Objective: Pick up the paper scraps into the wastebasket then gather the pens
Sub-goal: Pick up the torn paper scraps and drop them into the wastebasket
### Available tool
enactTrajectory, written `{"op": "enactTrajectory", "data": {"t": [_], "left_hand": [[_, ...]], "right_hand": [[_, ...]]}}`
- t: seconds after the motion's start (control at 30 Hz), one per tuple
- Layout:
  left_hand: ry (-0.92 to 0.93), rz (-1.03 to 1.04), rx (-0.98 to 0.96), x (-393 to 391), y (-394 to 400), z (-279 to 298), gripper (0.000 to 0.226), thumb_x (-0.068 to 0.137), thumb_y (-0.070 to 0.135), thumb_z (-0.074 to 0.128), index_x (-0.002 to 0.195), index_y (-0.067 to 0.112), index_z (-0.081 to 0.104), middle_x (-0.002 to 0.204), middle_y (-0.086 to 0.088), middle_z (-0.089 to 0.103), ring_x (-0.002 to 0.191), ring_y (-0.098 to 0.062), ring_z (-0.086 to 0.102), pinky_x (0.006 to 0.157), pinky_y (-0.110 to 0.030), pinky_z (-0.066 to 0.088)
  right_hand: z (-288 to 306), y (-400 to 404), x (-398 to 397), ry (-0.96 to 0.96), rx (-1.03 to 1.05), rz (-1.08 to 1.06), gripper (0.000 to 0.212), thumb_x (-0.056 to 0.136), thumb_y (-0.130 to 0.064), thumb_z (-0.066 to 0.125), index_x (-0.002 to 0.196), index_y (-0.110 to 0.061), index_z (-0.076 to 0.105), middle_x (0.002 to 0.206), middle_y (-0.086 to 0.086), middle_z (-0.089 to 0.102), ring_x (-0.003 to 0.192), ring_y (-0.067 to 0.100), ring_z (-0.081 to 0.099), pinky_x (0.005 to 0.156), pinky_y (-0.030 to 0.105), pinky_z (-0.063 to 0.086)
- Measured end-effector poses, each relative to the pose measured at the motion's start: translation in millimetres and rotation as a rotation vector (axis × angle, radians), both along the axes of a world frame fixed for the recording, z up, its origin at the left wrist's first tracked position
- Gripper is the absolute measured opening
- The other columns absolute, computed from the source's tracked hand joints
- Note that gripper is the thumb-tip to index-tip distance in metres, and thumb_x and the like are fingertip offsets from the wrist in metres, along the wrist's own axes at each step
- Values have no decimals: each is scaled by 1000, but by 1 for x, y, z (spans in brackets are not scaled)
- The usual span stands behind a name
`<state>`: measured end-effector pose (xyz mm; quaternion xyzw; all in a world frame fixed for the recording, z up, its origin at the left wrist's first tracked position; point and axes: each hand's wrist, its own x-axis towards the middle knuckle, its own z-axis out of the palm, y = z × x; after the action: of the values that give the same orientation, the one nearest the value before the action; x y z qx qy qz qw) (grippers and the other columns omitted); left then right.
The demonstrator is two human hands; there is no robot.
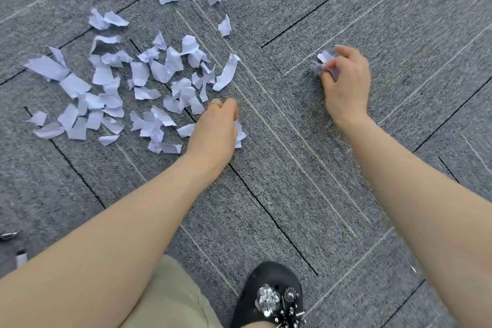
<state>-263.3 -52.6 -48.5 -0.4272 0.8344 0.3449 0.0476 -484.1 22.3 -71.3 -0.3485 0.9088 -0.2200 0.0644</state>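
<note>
Looking early: left hand [215, 125] and right hand [346, 80] each have fingers curled round white torn paper scraps [138, 88]. Most still litter the grey carpet floor [292, 168] left of the black shoe [269, 295]; no wastebasket visible, pens ungathered.

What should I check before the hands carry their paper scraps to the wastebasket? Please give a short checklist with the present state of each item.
1. Right hand grips scraps: ok.
2. Left hand grips scraps: ok, some stick out at its side.
3. Wastebasket in sight: not ok, it is out of view.
4. Carpet free of scraps: not ok, the scattered paper scraps lie beside the left hand.
5. Pens located: cannot tell, only dark objects show at the left edge.
</note>
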Motion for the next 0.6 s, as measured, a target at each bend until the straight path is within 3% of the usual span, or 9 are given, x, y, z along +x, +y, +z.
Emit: {"op": "enactTrajectory", "data": {"t": [0.07, 0.17, 0.3, 0.4, 0.5, 0.6], "left_hand": [[-21, 38, 34, -1, -1, 0, 16, 86, -4, 43, 98, 5, 48, 95, -11, 45, 76, -28, 48, 66, -39, 41], [-45, 74, 51, -2, -2, -1, 15, 86, -6, 41, 93, 4, 49, 93, -12, 49, 78, -28, 48, 62, -35, 35], [-40, 43, 5, 3, 0, -2, 17, 85, -8, 39, 82, 8, 43, 84, -10, 48, 73, -26, 43, 58, -33, 29], [44, 116, 10, 17, -1, -2, 16, 89, 0, 38, 82, 7, 50, 80, -9, 52, 65, -22, 43, 56, -32, 32], [137, 314, 54, 36, -9, 12, 17, 94, 8, 40, 84, 10, 53, 72, 2, 49, 57, -12, 39, 50, -24, 30], [269, 432, 99, 57, -25, 36, 13, 94, 12, 44, 84, 8, 52, 70, 1, 48, 62, -16, 39, 52, -25, 30]], "right_hand": [[-5, -4, 0, -34, -27, 2, 13, 91, -15, 53, 93, -9, 65, 124, 3, 60, 118, 19, 51, 105, 37, 36], [-7, -5, 7, -75, -86, -22, 13, 91, -10, 51, 90, -12, 64, 104, 3, 68, 101, 18, 59, 91, 36, 46], [-5, -4, 6, -7, -60, 22, 14, 90, -7, 51, 93, -9, 65, 95, 6, 67, 90, 22, 59, 80, 32, 45], [-1, -7, 5, 22, -20, 49, 16, 91, -8, 51, 94, -10, 66, 96, 6, 67, 88, 20, 59, 79, 32, 46], [4, -10, 5, -91, -64, -86, 15, 91, -13, 53, 93, -16, 67, 95, -2, 68, 85, 9, 56, 79, 22, 44], [9, -8, 26, -245, -144, -191, 13, 89, -19, 56, 91, -17, 69, 86, -3, 67, 79, 10, 56, 76, 29, 48]]}}
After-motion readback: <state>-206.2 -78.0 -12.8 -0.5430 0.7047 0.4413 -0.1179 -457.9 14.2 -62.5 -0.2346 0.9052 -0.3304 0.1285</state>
